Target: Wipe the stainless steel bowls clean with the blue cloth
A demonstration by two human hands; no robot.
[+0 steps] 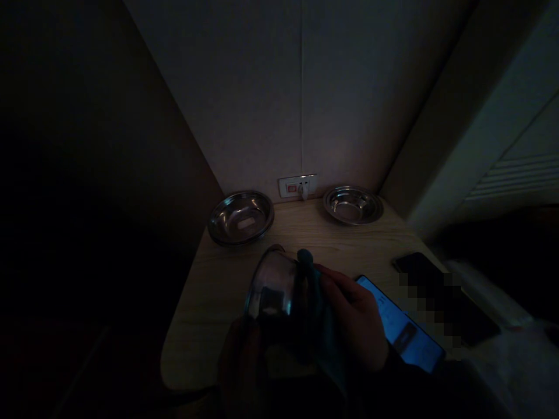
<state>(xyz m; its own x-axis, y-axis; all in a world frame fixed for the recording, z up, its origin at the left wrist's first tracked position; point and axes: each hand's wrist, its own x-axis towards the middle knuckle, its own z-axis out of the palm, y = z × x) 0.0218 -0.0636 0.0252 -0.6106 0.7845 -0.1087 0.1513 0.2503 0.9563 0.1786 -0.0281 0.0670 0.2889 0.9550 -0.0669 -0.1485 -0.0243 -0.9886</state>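
Observation:
A shiny metal bowl point(273, 288) is held tilted on its side above the table, its rounded outside toward me. My left hand point(242, 355), dim in the shadow, grips the bowl's lower left rim. A bluish-green cloth point(323, 326) is bunched in my right hand point(358, 317), whose fingers are closed around it. The cloth presses against the right side of the bowl and hangs down below. Darkness hides the fingertips of my left hand and the underside of the bowl.
On the pale wooden table point(196, 326), stacked metal bowls point(241, 218) stand back left and a shallow metal dish point(353, 205) back right. A lit phone point(402, 326) lies right of my hand, beside a dark flat object point(476, 317). A wall socket point(298, 186) is behind.

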